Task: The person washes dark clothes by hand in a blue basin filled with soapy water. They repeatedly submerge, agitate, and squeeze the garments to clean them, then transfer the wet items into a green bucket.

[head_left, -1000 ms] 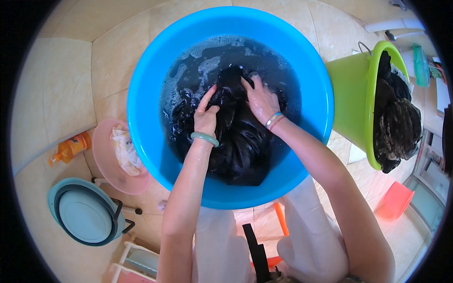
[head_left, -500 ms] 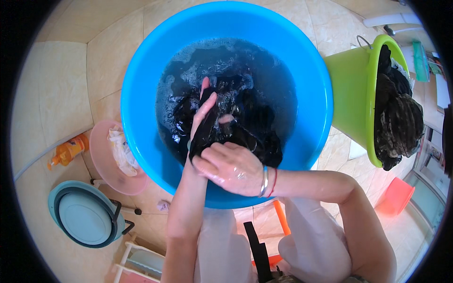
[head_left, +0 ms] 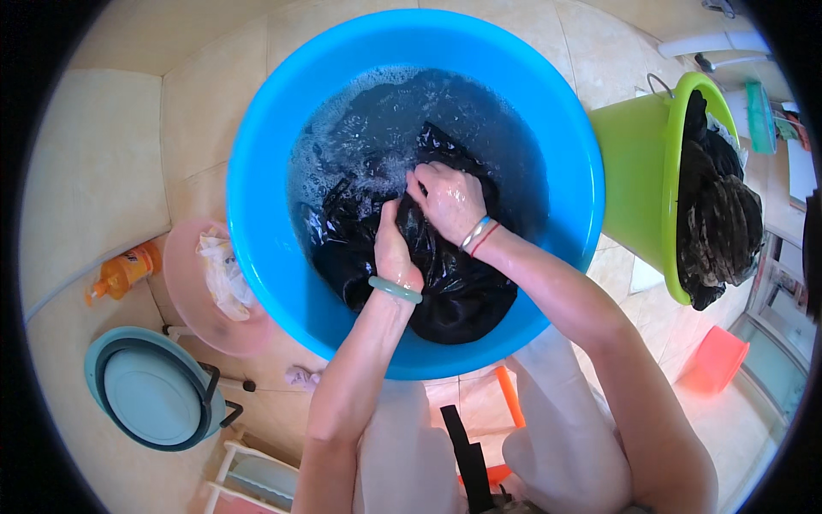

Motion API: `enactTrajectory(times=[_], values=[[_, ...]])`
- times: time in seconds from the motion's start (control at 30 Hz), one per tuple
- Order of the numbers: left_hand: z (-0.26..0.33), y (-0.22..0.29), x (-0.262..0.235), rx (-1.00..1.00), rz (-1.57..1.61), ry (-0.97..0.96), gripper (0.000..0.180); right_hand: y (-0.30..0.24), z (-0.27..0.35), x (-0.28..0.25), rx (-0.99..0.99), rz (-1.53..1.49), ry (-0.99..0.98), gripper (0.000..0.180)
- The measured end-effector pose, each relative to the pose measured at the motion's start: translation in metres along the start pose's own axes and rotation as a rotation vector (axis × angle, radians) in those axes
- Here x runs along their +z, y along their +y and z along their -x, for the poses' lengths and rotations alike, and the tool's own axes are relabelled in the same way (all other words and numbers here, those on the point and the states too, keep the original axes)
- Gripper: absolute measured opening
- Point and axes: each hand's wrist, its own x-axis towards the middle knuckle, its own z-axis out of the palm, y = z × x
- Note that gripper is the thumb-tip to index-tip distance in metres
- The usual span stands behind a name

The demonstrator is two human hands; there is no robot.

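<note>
A large blue basin (head_left: 272, 111) holds dark, sudsy water (head_left: 479, 128) with a soaked black garment (head_left: 462, 317) bunched in it. My left hand (head_left: 396, 257), a pale green bangle at its wrist, is closed on a fold of the black garment, its fingers partly hidden by the cloth. Just beyond and to the right, my right hand (head_left: 451, 201) grips the same fabric with curled fingers. A silver bracelet and a red cord circle the right wrist. What kind of garment it is, I cannot tell.
Right of the basin, a lime green bucket (head_left: 634, 163) overflows with dark wet clothes (head_left: 723, 223). On the left are a pink basin (head_left: 193, 295) with white cloth, an orange bottle (head_left: 124, 272) and a blue-grey folding basin (head_left: 154, 394). A coral container (head_left: 717, 358) stands lower right.
My right hand has moved forward from beside the left wrist to the cloth ahead of it. My left hand has turned and drawn back, and the garment now bunches toward the basin's near side.
</note>
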Motion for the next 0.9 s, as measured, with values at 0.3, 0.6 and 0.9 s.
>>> enactTrajectory(times=[0.3,0.6,0.9], values=[[-0.032,-0.019,-0.063,0.266,-0.147,-0.280,0.034,-0.042,0.015,0.001,-0.033,-0.183,-0.214,0.028],[-0.025,-0.015,-0.057,0.029,0.084,-0.417,0.036,-0.057,0.041,-0.022,-0.090,-0.187,-0.190,0.019],[-0.027,-0.015,-0.035,-0.053,0.018,-0.081,0.042,-0.002,-0.010,0.018,0.120,-0.029,-0.193,0.026]])
